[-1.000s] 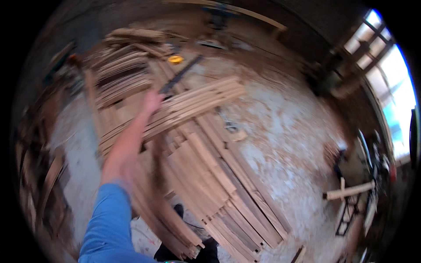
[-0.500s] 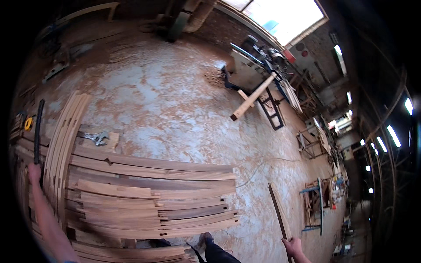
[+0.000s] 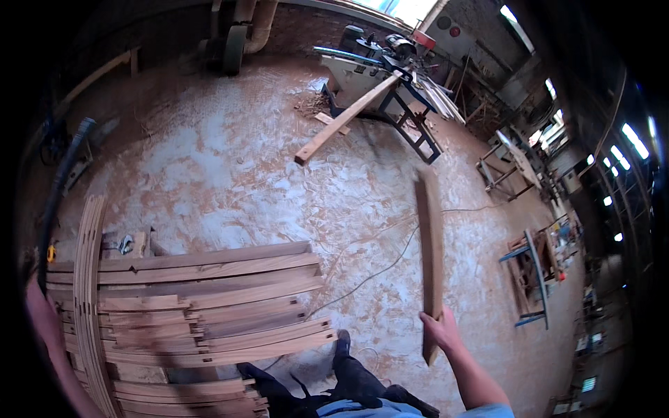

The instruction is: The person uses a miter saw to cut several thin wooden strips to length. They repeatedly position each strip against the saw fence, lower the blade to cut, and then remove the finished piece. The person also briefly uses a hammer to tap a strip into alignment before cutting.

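My right hand (image 3: 443,333) is closed around the lower part of a brown wooden board (image 3: 430,244). The board stands almost upright in the picture, tipped away from me over the floor. At the far left, my left hand (image 3: 40,299) grips a long black tube-like bar (image 3: 57,191), partly lost in the dark rim. Beside that hand lies a bundle of narrow wooden strips (image 3: 88,279), set across a stack of planks (image 3: 237,265). Several planks have notches or slots cut near their ends.
An adjustable wrench (image 3: 126,244) and a yellow tool (image 3: 51,253) lie beyond the planks. A machine (image 3: 355,80) with a long timber (image 3: 348,118) leaning on it stands farther off. A cable (image 3: 376,272) crosses the dusty floor; a blue-edged trestle (image 3: 533,279) is at right.
My right hand has raised the board and brought it inward, so more of it shows. The black bar stands higher at the left. The whole view has shifted with my head.
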Demonstrator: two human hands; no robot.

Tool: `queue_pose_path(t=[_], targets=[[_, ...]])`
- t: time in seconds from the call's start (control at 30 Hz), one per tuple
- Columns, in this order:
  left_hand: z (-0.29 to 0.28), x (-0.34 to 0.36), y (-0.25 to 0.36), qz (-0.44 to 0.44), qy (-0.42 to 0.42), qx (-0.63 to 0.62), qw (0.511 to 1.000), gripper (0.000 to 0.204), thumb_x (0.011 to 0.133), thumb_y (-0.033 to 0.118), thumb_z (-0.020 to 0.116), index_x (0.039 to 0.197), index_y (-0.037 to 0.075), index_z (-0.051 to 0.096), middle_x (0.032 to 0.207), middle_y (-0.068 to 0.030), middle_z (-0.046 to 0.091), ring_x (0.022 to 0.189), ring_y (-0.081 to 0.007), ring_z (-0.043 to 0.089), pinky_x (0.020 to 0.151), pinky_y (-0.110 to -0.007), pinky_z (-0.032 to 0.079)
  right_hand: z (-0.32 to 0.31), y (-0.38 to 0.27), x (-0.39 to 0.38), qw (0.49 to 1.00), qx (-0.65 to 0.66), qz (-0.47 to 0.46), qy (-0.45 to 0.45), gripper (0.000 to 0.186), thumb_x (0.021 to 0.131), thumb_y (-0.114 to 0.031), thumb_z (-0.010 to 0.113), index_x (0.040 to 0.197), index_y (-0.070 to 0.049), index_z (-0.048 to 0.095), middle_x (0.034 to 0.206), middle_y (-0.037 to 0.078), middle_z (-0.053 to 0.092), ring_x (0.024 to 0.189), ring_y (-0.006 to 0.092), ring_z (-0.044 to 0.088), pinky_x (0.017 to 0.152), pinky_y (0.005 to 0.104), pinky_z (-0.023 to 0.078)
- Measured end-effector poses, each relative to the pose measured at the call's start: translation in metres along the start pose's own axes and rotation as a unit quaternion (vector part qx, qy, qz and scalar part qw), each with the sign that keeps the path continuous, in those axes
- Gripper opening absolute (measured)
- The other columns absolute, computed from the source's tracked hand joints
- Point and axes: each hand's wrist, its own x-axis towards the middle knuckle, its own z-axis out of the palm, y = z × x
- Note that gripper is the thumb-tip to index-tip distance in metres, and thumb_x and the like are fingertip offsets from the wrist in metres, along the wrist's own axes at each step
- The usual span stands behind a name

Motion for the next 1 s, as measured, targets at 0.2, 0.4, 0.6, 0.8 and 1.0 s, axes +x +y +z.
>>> queue_pose_path(t=[0.2, 0.4, 0.6, 0.8, 1.0], targets=[[-0.114, 0.027, 0.278, 0.164, -0.052, -0.074, 0.982, 0.021, 0.071, -0.004, 0.055, 0.091, 0.004, 0.056, 0.082, -0.0158, 0.053, 0.08, -0.0349, 0.052, 0.073, -0.045, 0.043, -0.016, -0.052, 0.062, 0.903, 0.13, -0.34, -0.228, 0.058, 0.079, -0.036, 0.072, 0.118, 0.006, 0.06, 0.142, 0.026, 0.04, 0.132, 0.0402, 0.037, 0.112, 0.0466, 0.03], [-0.163, 0.062, 0.555, 0.458, -0.191, -0.164, 0.852, 0.016, 0.069, 0.01, 0.062, 0.084, 0.008, 0.059, 0.079, -0.009, 0.057, 0.077, -0.0275, 0.057, 0.071, -0.042, 0.045, -0.042, 0.02, 0.12, 0.841, 0.155, -0.411, -0.317, 0.057, 0.082, -0.039, 0.069, 0.117, 0.005, 0.062, 0.141, 0.023, 0.044, 0.133, 0.0392, 0.038, 0.112, 0.0448, 0.031], [-0.173, 0.124, 0.715, 0.633, -0.044, -0.255, 0.73, 0.029, 0.072, 0.012, 0.062, 0.099, 0.003, 0.063, 0.099, -0.0081, 0.066, 0.095, -0.0216, 0.063, 0.086, -0.034, 0.049, -0.097, 0.106, 0.176, 0.815, 0.21, -0.311, -0.441, 0.053, 0.083, -0.042, 0.068, 0.109, 0.004, 0.064, 0.119, 0.021, 0.058, 0.109, 0.0363, 0.057, 0.094, 0.0409, 0.045], [-0.138, 0.189, 0.854, 0.534, 0.033, -0.385, 0.752, 0.027, 0.073, 0.009, 0.065, 0.099, 0.004, 0.065, 0.104, -0.0089, 0.064, 0.099, -0.0228, 0.06, 0.083, -0.036, 0.05, -0.154, 0.134, 0.254, 0.885, 0.243, -0.282, -0.28, 0.044, 0.082, -0.037, 0.07, 0.102, 0.002, 0.067, 0.112, 0.018, 0.06, 0.102, 0.0353, 0.059, 0.089, 0.0398, 0.047], [-0.081, 0.169, 0.991, 0.096, -0.398, -0.718, 0.563, 0.021, 0.09, 0.007, 0.06, 0.109, -0.001, 0.065, 0.105, -0.0112, 0.065, 0.096, -0.0241, 0.063, 0.088, -0.034, 0.051, -0.217, 0.137, 0.391, 0.949, 0.1, -0.266, -0.138, 0.045, 0.077, -0.037, 0.076, 0.103, -0.001, 0.069, 0.115, 0.025, 0.059, 0.102, 0.0391, 0.06, 0.086, 0.0432, 0.05]])
